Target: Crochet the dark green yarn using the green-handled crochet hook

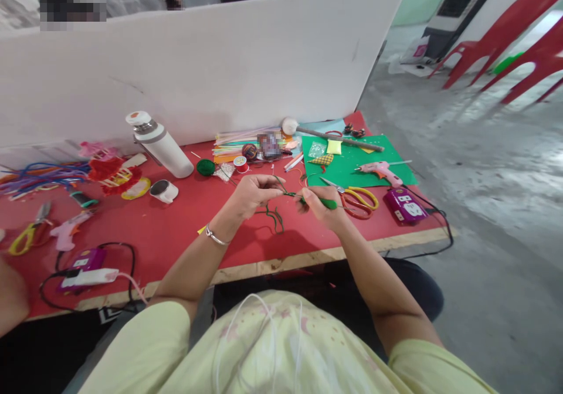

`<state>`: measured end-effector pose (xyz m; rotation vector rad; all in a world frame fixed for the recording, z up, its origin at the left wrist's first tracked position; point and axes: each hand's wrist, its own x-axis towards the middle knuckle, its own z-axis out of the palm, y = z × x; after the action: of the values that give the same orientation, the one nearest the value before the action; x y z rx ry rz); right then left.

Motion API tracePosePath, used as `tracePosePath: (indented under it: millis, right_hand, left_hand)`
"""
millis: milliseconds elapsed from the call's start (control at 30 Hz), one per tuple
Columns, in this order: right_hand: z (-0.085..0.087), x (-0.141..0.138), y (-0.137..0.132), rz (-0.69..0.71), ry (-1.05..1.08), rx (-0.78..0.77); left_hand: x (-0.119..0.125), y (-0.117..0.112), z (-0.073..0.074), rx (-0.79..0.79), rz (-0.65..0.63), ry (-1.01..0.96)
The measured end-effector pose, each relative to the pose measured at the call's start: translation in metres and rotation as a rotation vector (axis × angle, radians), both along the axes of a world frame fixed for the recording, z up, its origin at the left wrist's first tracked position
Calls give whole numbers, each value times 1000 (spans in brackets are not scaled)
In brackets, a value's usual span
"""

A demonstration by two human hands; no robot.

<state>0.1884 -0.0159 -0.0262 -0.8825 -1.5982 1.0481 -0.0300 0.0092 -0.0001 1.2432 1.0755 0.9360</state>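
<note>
My left hand (255, 193) and my right hand (320, 206) meet over the red table (176, 235). Both pinch a thin green wire-like stem (291, 194) stretched between them. The right hand also grips a thicker green piece (329, 203) at its end. Loose green strands (275, 217) dangle below the left hand onto the table. A silver bangle (215, 237) sits on my left wrist.
Red-and-yellow scissors (359, 199), a pink glue gun (380, 171) on a green sheet (352, 162), and a purple power strip (405, 205) lie right. A white bottle (159, 143), thread spools, straws, and a second glue gun (68, 233) lie left. A white board (197, 65) backs the table.
</note>
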Motion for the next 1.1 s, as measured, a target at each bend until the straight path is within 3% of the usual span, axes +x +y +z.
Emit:
tracePosePath:
  millis: [367, 600, 833, 1100]
  right_hand:
    - [-9, 2, 4, 31, 129, -134]
    - [-12, 9, 6, 103, 112, -103]
    - [-9, 9, 3, 59, 83, -90]
    - [-11, 11, 3, 23, 88, -108]
  left_hand:
    - [-2, 2, -4, -43, -48, -14]
    - [-1, 2, -3, -52, -33, 0]
    - [4, 2, 2, -48, -20, 23]
    - [4, 3, -3, -33, -53, 29]
